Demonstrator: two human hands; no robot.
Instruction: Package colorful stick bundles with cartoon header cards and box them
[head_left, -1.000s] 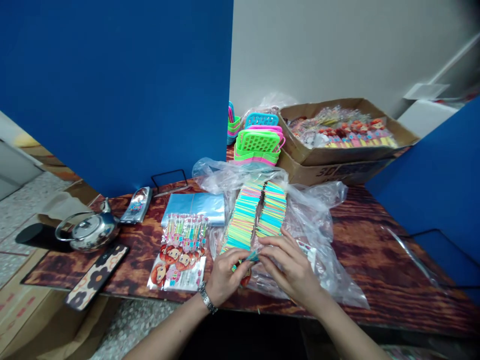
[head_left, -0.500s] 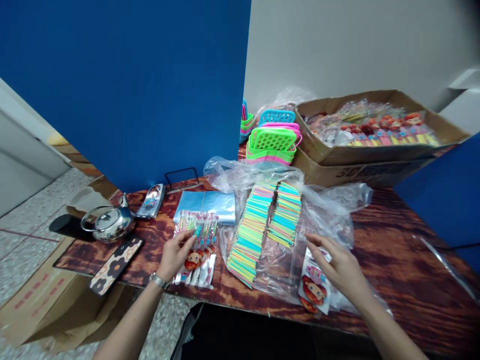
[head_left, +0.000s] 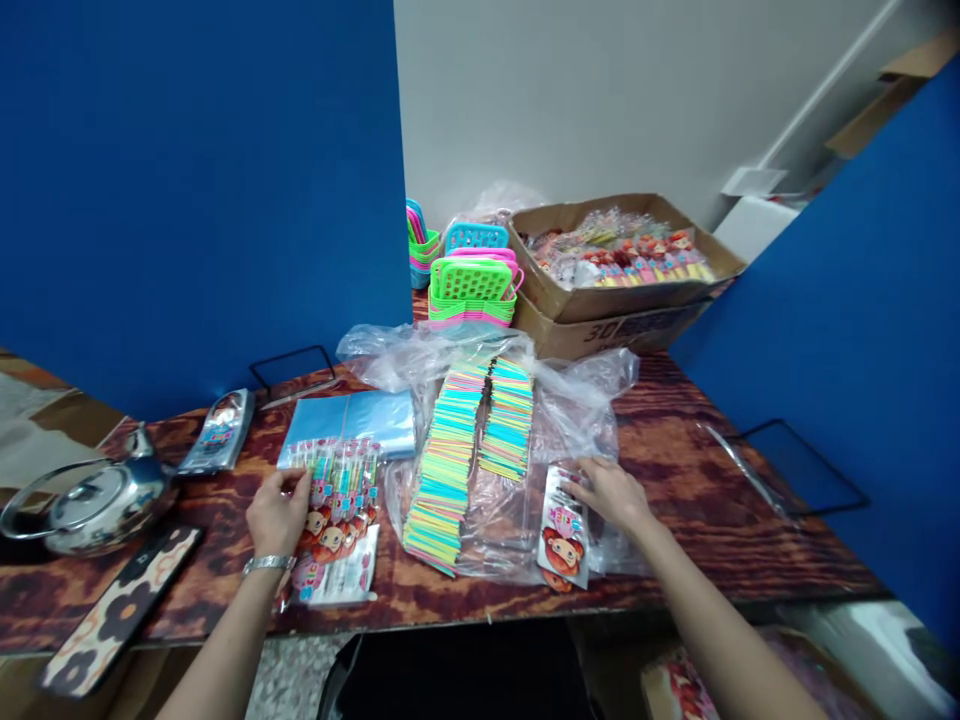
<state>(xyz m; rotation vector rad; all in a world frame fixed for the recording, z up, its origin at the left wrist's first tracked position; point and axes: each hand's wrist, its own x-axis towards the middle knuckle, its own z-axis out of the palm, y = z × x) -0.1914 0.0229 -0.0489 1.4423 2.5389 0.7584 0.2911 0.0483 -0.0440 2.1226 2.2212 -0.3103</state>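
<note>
My left hand [head_left: 277,512] pinches the left edge of a clear printed packet with colourful sticks [head_left: 341,480], which lies over other character packets at the table's front left. My right hand [head_left: 611,492] has its fingers on the top of a small stack of printed character cards [head_left: 562,545]; whether it grips one is too small to tell. Between the hands, two long rows of thin coloured sticks [head_left: 442,460] lie on a spread clear plastic bag [head_left: 577,420]. Blue-tinted clear sleeves [head_left: 375,420] lie behind the left packets.
A kettle [head_left: 97,500], a flower-patterned phone [head_left: 124,610] and a packet bundle [head_left: 221,430] are at the left. Stacked plastic baskets [head_left: 472,285] and an open carton of packets [head_left: 570,300] stand at the back. Blue panels [head_left: 195,200] and wire stands [head_left: 817,465] flank the table.
The view has swung to the right. My left hand has shifted to the packet's left edge, and the character packets below look more spread. My right hand has come onto the card stack.
</note>
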